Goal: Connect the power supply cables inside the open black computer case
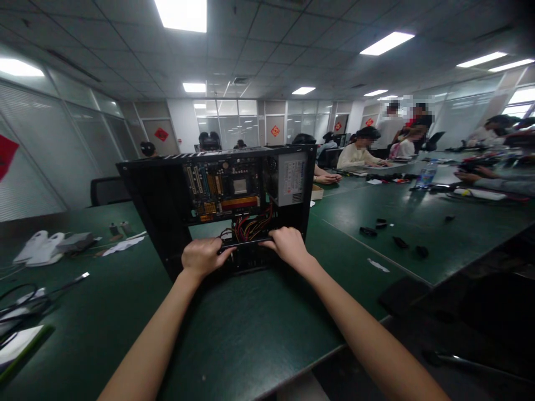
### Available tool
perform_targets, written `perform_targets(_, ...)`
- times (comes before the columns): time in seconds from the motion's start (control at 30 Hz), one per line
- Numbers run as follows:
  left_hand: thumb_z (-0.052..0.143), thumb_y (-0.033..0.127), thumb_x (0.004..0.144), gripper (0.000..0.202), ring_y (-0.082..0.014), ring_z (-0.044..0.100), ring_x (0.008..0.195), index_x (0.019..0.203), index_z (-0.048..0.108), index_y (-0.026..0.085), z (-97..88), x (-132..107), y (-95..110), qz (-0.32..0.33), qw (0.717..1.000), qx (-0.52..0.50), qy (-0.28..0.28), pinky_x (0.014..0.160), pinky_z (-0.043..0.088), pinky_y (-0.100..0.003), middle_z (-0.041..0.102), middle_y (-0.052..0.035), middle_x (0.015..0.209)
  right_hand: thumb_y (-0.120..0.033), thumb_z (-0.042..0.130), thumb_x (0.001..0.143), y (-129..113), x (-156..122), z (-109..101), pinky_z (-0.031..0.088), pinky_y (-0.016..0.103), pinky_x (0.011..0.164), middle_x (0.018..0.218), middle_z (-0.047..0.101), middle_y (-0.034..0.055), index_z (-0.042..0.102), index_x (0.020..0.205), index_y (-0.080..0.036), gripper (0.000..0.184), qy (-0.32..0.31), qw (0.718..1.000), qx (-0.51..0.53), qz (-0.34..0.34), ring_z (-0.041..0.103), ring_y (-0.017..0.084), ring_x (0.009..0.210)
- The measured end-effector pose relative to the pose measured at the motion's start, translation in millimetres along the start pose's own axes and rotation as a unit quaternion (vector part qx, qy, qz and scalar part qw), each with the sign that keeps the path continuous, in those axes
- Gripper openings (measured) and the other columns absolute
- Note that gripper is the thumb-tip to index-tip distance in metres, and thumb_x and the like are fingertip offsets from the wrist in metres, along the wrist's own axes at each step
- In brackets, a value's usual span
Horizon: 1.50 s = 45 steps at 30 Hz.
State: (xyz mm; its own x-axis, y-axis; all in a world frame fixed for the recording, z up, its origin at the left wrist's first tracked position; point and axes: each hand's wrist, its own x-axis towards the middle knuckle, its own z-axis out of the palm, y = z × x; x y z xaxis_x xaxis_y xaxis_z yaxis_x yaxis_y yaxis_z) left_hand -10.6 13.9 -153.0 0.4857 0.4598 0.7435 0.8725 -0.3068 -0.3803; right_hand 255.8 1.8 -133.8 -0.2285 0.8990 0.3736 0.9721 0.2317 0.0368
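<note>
An open black computer case (154, 211) stands on the dark green table (251, 328) right in front of me. Inside it I see a motherboard (228, 192), a silver power supply (291, 179) and a bundle of red and yellow cables (253, 225). My left hand (203, 257) and my right hand (287, 245) are both closed on the ends of a flat dark part (244, 244) at the case's lower front, just under the cables. What the part is I cannot make out.
White objects and a grey box (50, 247) lie at the left, with cables (20, 303) near the left edge. Small black parts (393, 234) are scattered at the right. Several other people (361, 147) sit at tables behind. A dark chair (107, 190) stands beyond the table.
</note>
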Motion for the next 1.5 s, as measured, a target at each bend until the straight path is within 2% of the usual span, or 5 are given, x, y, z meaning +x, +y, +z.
perform_targets(0.53, 0.048, 0.061, 0.091, 0.053, -0.0227, 0.063, 0.061, 0.067, 0.066, 0.018, 6.5, -2, -9, -0.002, 1.000, -0.013, -0.028, 0.056, 0.028, -0.032, 0.067, -0.0085, 0.063, -0.062, 0.040, 0.096, -18, -8, -6, 0.044, 0.031, 0.072, 0.086, 0.074, 0.0174, 0.075, 0.089, -0.013, 0.061, 0.006, 0.999, 0.006, 0.031, 0.071, 0.026, 0.083)
perform_targets(0.87, 0.040, 0.067, 0.090, 0.059, -0.0273, 0.062, 0.074, 0.077, 0.067, 0.015, 21.2, -18, -71, 0.010, 0.994, -0.041, -0.105, 0.068, 0.039, -0.036, 0.067, -0.0134, 0.076, -0.038, 0.059, 0.095, -101, -37, -19, 0.049, 0.041, 0.075, 0.091, 0.069, 0.0204, 0.063, 0.102, -0.011, 0.029, 0.003, 0.997, 0.040, 0.059, 0.069, 0.032, 0.087)
perform_targets(1.2, 0.036, 0.068, 0.089, 0.067, -0.0332, 0.061, 0.098, 0.109, 0.066, 0.011, 4.5, -35, -134, 0.017, 0.966, -0.140, -0.218, 0.090, 0.045, -0.046, 0.067, -0.0192, 0.106, -0.016, 0.053, 0.094, -184, -58, -23, 0.055, 0.047, 0.071, 0.113, 0.064, 0.0271, 0.052, 0.133, -0.006, 0.041, 0.023, 0.985, 0.170, -0.004, 0.065, 0.034, 0.090)
perform_targets(1.37, 0.040, 0.054, 0.094, 0.065, -0.0322, 0.031, 0.145, 0.145, 0.043, 0.013, -22.1, -74, -95, -0.155, 0.945, -0.247, -0.151, 0.119, 0.024, -0.051, 0.035, -0.0176, 0.157, -0.029, 0.059, 0.091, -188, -95, -28, 0.036, 0.061, 0.110, 0.146, 0.050, 0.0138, 0.057, 0.130, -0.022, 0.039, 0.114, 0.913, 0.297, -0.255, 0.043, 0.038, 0.135)
perform_targets(1.5, 0.048, 0.054, 0.093, 0.085, -0.0296, 0.028, 0.148, 0.159, 0.008, 0.019, -42.7, -103, -43, -0.316, 0.853, -0.379, -0.172, 0.121, 0.026, -0.050, 0.023, -0.0143, 0.163, -0.038, 0.038, 0.097, -123, -122, -32, 0.043, 0.042, 0.109, 0.134, 0.061, -0.0015, 0.068, 0.103, -0.033, 0.031, 0.069, 0.869, 0.267, -0.411, 0.053, 0.022, 0.128)
